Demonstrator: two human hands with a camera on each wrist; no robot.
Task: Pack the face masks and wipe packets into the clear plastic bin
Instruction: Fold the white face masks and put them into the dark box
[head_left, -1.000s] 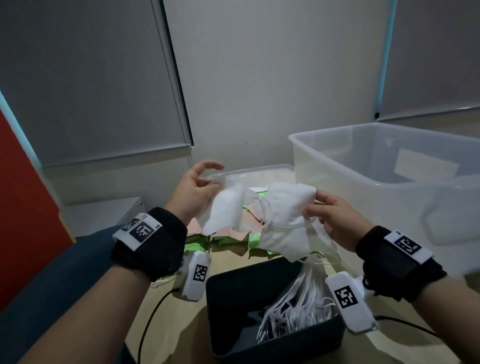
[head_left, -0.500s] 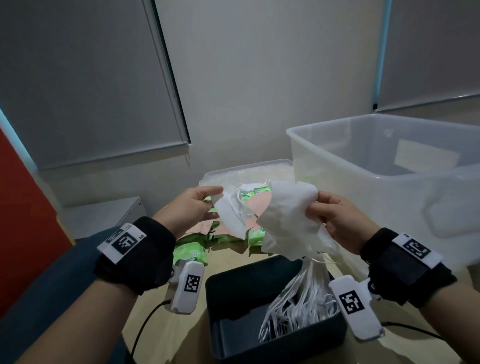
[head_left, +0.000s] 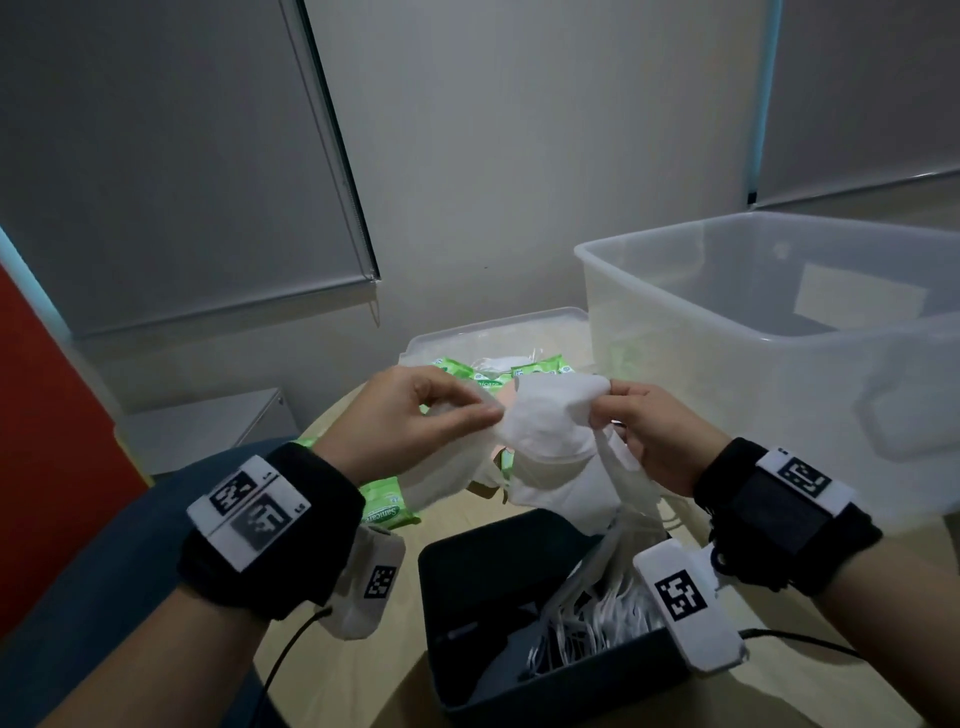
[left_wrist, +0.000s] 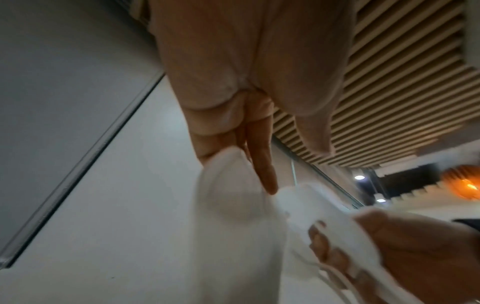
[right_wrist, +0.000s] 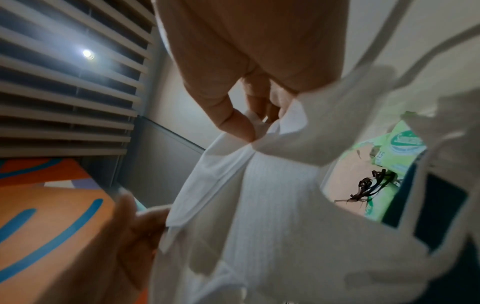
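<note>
Both hands hold a bunch of white face masks in the air above a dark bin. My left hand pinches the bunch's left edge between thumb and fingers. The right hand pinches its top right corner. In the right wrist view the thumb and fingers nip the white face masks. The left wrist view shows my fingers on the white face masks. Ear loops trail down into the dark bin. The clear plastic bin stands to the right. Green wipe packets lie on the table.
A clear lid lies behind the hands with more green wipe packets and masks on it. The round wooden table carries everything. A grey cabinet stands at the left by a red wall. A black cable runs from my left wrist.
My left hand has moved right and closed its thumb and fingers on the mask bunch's left edge. Both hands now sit closer together, with the bunch gathered between them.
</note>
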